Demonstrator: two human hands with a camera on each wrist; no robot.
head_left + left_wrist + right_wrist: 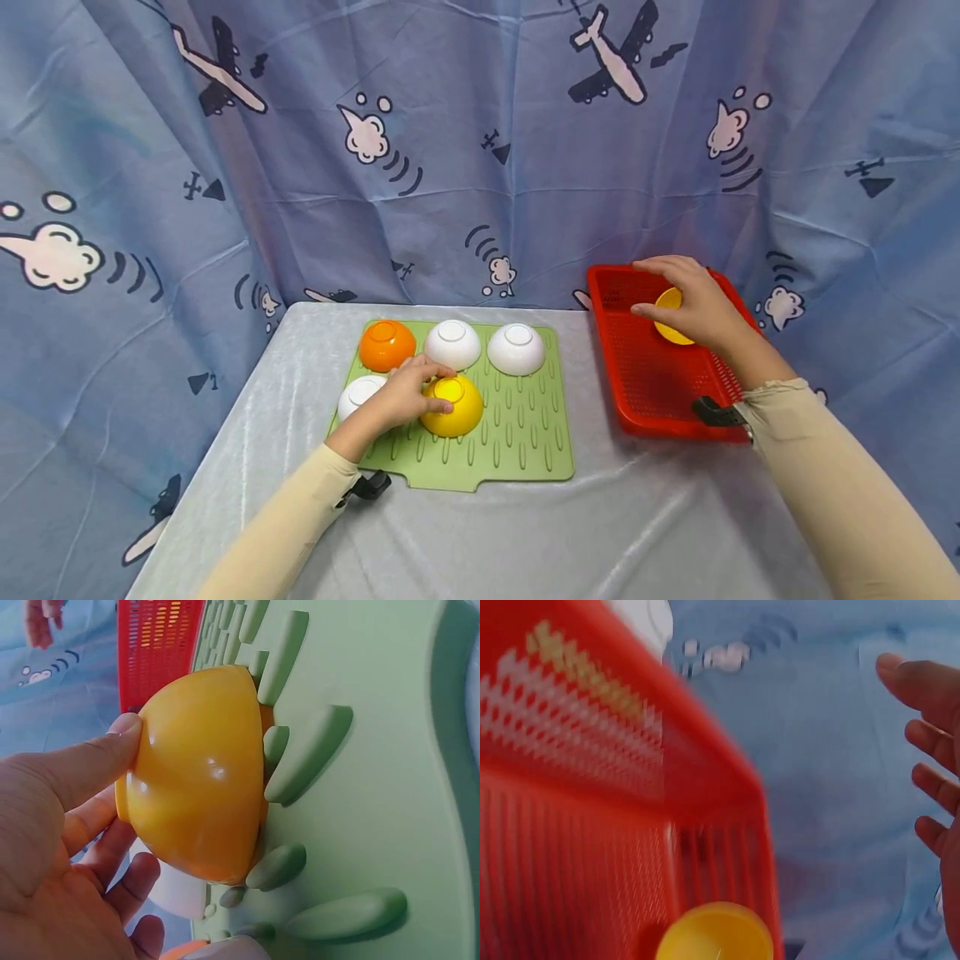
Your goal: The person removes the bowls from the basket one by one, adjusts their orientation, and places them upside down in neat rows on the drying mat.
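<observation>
On the green drying mat (525,454), a yellow bowl (459,417) sits upside down. My left hand (401,396) grips it by its raised base, thumb (94,761) on one side and fingers on the other. In the left wrist view its rim lies against the mat's ridges. Over the red basket (641,400) hovers my right hand (693,300), fingers spread and holding nothing. Inside that basket is another yellow bowl (716,934), partly hidden by the hand in the head view.
Behind the gripped bowl stand an upturned orange bowl (386,346) and two upturned white bowls (452,346). A third white bowl (360,393) is partly covered by my left hand. A patterned blue curtain (450,167) hangs behind the grey-covered table (487,542).
</observation>
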